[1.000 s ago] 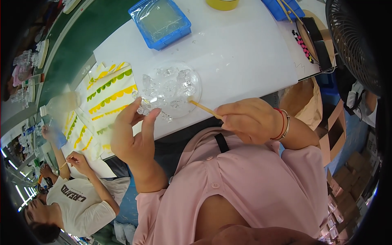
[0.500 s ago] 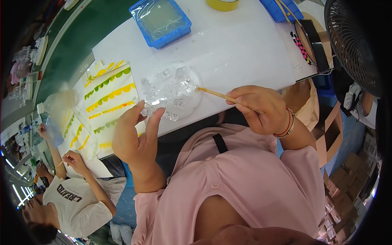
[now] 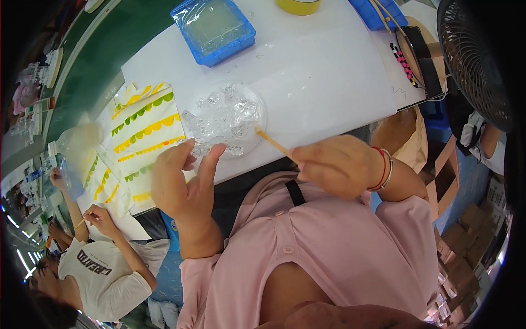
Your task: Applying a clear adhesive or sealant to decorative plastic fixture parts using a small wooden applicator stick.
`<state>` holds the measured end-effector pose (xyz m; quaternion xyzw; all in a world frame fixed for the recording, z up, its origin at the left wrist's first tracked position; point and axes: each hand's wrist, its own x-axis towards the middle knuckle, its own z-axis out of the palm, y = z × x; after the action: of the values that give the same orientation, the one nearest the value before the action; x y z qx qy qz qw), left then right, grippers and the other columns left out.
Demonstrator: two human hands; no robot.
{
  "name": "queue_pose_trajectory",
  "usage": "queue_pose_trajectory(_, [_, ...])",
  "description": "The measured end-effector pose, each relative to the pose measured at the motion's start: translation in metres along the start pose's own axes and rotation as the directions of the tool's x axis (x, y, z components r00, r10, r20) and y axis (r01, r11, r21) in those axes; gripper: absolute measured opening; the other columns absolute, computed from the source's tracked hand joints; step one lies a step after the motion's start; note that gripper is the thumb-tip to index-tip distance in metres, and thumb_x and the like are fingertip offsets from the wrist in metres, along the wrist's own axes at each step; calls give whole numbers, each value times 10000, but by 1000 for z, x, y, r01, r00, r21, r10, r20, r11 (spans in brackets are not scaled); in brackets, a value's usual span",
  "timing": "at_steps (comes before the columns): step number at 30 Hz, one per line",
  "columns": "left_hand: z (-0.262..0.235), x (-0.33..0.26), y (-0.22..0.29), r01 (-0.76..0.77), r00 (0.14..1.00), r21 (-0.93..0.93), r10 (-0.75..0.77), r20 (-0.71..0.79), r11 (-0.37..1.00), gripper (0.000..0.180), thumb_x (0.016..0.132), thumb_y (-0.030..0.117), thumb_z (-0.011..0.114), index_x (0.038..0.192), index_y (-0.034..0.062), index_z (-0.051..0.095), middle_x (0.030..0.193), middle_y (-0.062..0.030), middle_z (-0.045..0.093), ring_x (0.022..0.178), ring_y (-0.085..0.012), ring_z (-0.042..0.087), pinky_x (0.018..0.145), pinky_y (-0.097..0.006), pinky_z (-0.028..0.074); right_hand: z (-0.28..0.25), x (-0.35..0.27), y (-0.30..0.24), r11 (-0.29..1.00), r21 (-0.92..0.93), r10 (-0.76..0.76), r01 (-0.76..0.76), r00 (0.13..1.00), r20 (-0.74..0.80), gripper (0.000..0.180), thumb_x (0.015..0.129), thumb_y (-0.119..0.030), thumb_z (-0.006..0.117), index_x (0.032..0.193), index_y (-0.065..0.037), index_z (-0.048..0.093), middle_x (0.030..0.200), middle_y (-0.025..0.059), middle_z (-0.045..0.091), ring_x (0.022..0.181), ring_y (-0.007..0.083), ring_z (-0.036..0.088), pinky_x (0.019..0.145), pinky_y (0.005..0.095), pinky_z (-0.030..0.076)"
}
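Observation:
A clear round dish (image 3: 257, 107) full of small clear plastic pieces lies near the front edge of the white table (image 3: 329, 71). My left hand (image 3: 183, 178) is at the dish's near-left rim, thumb and fingers pinching one small clear piece (image 3: 201, 148). My right hand (image 3: 337, 164) grips a thin wooden stick (image 3: 274, 143) whose tip touches the dish's near-right rim. Both forearms come up over my pink shirt.
A blue tray (image 3: 215, 27) with clear pieces stands behind the dish, a yellow tape roll (image 3: 298, 5) and another blue tray (image 3: 378, 11) at the back. Cards with green and yellow scalloped stripes (image 3: 145, 123) lie left. A fan (image 3: 474, 55) stands right. Another person (image 3: 98, 257) works at lower left.
My right hand has drawn the stick back toward the right, its tip now at the dish's edge. My left hand stays at the near-left rim, holding its small piece lower.

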<state>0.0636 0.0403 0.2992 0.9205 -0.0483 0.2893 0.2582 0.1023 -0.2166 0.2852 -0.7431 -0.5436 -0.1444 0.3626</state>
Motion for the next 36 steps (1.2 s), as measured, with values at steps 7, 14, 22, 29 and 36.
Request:
queue_pose_trajectory(7, [-7, 10, -12, -34, 994, -185, 53, 99, 982, 436, 600, 104, 862, 977, 31, 654, 848, -85, 649, 689, -188, 556, 554, -271, 434, 3, -1, 10, 987, 78, 150, -141, 981, -126, 207, 727, 87, 611, 909, 12, 548, 970, 224, 655, 642, 269, 647, 536, 313, 524])
queue_pose_trajectory(14, [-12, 11, -16, -2, 983, -214, 41, 179, 977, 379, 622, 4, 805, 976, 43, 674, 864, -85, 668, 711, -199, 562, 586, -284, 442, 2, -2, 6, 988, 93, 135, -123, 982, -136, 181, 723, 79, 623, 875, 6, 559, 967, 216, 656, 659, 267, 654, 539, 311, 527])
queue_pose_trajectory(22, [-8, 10, -14, -99, 980, -217, 134, 150, 971, 348, 592, 20, 815, 908, 69, 678, 815, -61, 668, 715, -235, 543, 677, -323, 413, 3, -8, 7, 987, 100, 137, -122, 977, -162, 175, 717, 74, 618, 867, 2, 563, 969, 211, 659, 633, 258, 640, 525, 311, 519])
queue_pose_trajectory(29, [-2, 4, -2, -111, 985, -193, 133, 108, 975, 314, 595, 75, 838, 866, 71, 678, 731, -19, 614, 720, -215, 492, 693, -317, 401, -2, -8, -4, 991, 61, 124, -118, 987, -105, 144, 714, 65, 642, 823, 5, 569, 938, 210, 656, 600, 242, 624, 503, 299, 503])
queue_pose_trajectory(36, [3, -1, 2, -140, 985, -217, 158, 68, 966, 324, 586, 79, 844, 864, 86, 679, 709, -17, 591, 700, -223, 484, 651, -316, 395, 8, -2, -9, 980, 178, 98, -85, 993, -70, 145, 712, 51, 670, 811, 3, 576, 973, 205, 645, 592, 232, 619, 499, 292, 500])
